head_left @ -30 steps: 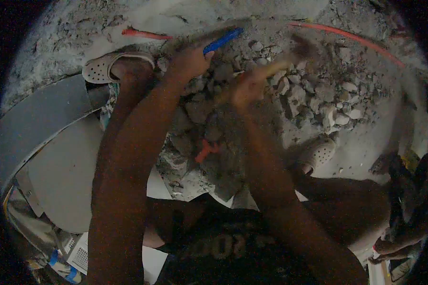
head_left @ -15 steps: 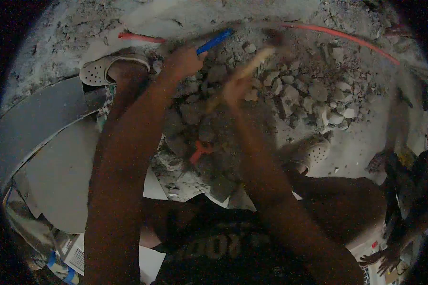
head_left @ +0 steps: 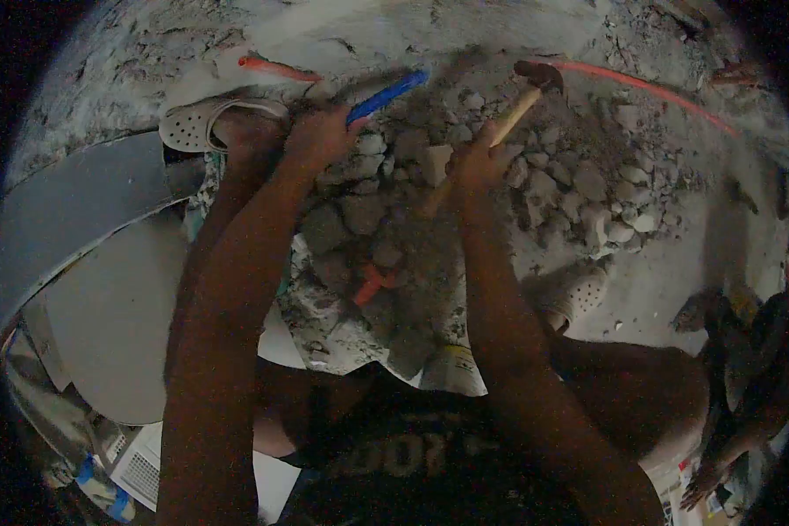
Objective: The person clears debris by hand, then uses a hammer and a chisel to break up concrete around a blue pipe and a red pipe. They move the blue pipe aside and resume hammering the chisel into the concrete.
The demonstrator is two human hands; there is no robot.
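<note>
My left hand point(head_left: 317, 134) is closed around a chisel with a blue handle point(head_left: 386, 95), whose far end points up and right into the rubble. My right hand point(head_left: 475, 164) grips the wooden handle of a hammer point(head_left: 519, 103); its dark head sits raised near an orange pipe. Between and below both hands lies a heap of broken concrete pieces point(head_left: 579, 188) in a rough trench. Both forearms reach forward over my dark shirt.
An orange pipe point(head_left: 640, 86) runs across the top of the trench, and a short orange piece point(head_left: 373, 282) pokes out of the rubble. My feet wear pale perforated clogs point(head_left: 193, 123) point(head_left: 587, 287). Grey boards point(head_left: 79, 219) lie at left. Another person's hand point(head_left: 703, 484) shows at lower right.
The hammer has swung from a blurred raised stroke to a sharper position, head near the orange pipe. My left hand and the chisel shifted slightly left. The view shifted a little.
</note>
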